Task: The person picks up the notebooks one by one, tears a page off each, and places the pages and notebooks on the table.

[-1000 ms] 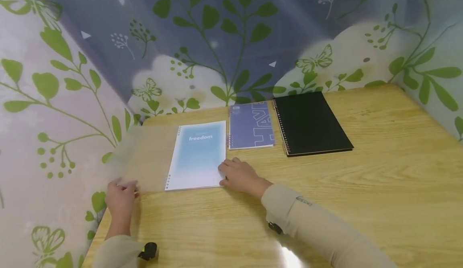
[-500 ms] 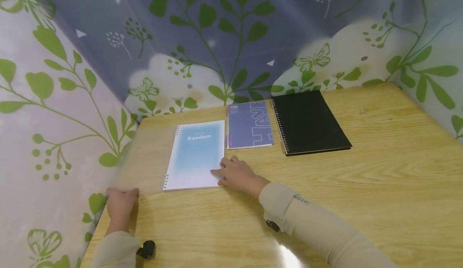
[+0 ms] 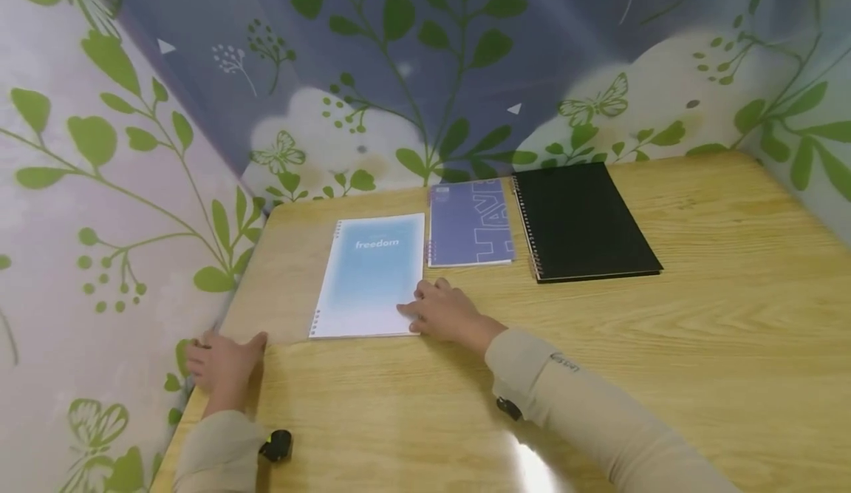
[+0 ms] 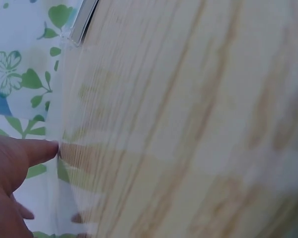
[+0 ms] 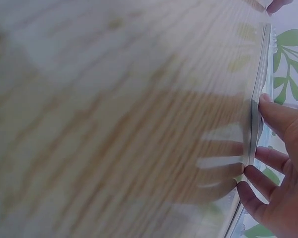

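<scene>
A spiral notebook with a blue-and-white page marked "freedom" (image 3: 368, 279) lies on the wooden table. Its translucent cover (image 3: 282, 286) is folded out flat to the left. My left hand (image 3: 226, 364) is at that cover's near left corner, thumb and fingers spread apart. The thumb (image 4: 42, 150) reaches the edge in the left wrist view. My right hand (image 3: 453, 314) rests at the notebook's near right corner, one finger extended over the page. In the right wrist view, the thumb (image 5: 278, 114) touches the notebook's edge, and other fingertips come down beside it.
A purple spiral notebook (image 3: 468, 230) lies right of the blue one, close to the back wall. Beyond it is a larger black spiral notebook (image 3: 588, 223). Leaf-patterned fabric (image 3: 133, 182) borders the table's left and back edges.
The translucent cover has come down flat onto the table. My left hand has gone from pinching its corner to spread fingers. One right finger has extended onto the page.
</scene>
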{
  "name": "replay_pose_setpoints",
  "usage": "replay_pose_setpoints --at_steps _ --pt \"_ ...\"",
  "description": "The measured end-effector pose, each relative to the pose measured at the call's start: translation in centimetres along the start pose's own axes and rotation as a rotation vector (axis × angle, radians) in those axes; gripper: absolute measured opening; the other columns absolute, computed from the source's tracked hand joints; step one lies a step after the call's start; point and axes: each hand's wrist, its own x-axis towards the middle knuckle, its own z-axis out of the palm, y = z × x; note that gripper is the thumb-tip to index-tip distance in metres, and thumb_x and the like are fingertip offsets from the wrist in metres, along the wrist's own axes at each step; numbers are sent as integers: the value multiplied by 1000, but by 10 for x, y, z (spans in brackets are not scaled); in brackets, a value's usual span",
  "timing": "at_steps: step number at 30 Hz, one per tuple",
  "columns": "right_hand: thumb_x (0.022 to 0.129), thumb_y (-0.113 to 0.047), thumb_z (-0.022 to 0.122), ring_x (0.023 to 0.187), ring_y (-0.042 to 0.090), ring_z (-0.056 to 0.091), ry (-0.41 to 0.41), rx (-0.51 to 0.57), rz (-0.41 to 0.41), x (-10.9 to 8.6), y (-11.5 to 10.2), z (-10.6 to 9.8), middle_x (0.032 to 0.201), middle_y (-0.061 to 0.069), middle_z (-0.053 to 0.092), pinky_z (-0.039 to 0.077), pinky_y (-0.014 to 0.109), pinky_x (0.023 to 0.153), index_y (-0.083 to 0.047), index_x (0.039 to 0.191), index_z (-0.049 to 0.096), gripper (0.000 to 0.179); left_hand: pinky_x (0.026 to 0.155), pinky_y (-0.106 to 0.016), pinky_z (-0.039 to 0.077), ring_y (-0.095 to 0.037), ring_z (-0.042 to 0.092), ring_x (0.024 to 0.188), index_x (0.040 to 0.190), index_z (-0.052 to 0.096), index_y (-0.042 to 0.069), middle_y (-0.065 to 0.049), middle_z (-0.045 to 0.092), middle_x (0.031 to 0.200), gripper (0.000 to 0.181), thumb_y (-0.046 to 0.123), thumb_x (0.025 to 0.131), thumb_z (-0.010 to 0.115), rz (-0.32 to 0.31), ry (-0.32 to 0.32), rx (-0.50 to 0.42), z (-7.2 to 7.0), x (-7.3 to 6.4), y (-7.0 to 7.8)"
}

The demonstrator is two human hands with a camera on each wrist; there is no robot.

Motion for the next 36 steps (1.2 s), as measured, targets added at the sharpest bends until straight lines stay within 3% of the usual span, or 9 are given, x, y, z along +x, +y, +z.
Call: replay_pose_setpoints --at_steps 3,6,11,16,21,24,28,33,36 --pt "92 -41 50 109 24 45 10 8 -2 0 1 1 131 4 47 46 34 80 -35 136 43 45 100 -65 12 -56 5 127 138 19 -13 -40 3 140 84 44 86 54 42 8 51 1 0 2" --pt "91 -42 51 108 24 45 18 13 -2 0 1 1 130 4 48 46 34 79 -35 135 44 45 97 -67 16 -57 11 125 137 30 -6 -37 15 141 69 41 90 49 106 -14 103 3 2 2" --pt "90 -40 54 96 19 47 39 82 3 2 1 0 120 3 52 44 29 73 -34 131 51 41 95 -66 19 -57 15 124 137 33 -2 -34 23 141 55 31 93 41 185 -19 145 8 3 4" --pt "89 -37 57 80 14 45 83 117 -11 3 3 -3 101 1 54 40 25 65 -30 121 61 34 99 -65 16 -51 15 129 136 37 0 -29 26 142 53 30 92 41 300 -7 100 17 -4 22" --pt "91 -37 54 86 16 49 107 79 -39 5 3 -4 104 2 57 44 27 70 -30 121 61 32 99 -65 16 -48 14 132 136 39 5 -22 29 145 56 40 93 47 563 -95 98 20 -20 47" --pt "92 -39 52 97 18 52 105 87 -45 5 3 -7 113 4 58 46 30 78 -31 123 59 33 100 -65 17 -46 20 132 136 42 7 -19 35 143 60 44 90 53 750 -157 111 27 -31 62" --pt "94 -38 49 108 21 52 147 128 -76 4 2 -11 121 4 56 46 35 90 -28 123 60 33 102 -61 24 -41 32 128 134 46 8 -17 45 138 61 41 85 62 926 -199 152 37 -46 77" --pt "95 -29 50 105 19 56 242 242 -122 5 0 -17 112 3 61 45 35 95 -16 106 68 25 102 -51 35 -35 45 122 130 51 9 -15 53 131 52 33 86 64 967 -160 181 46 -58 89" --pt "95 -26 51 103 17 58 227 286 -107 6 1 -17 107 2 62 46 33 94 -14 100 68 22 101 -48 38 -34 46 122 131 51 10 -15 53 131 51 31 86 63 965 -156 228 51 -61 95"
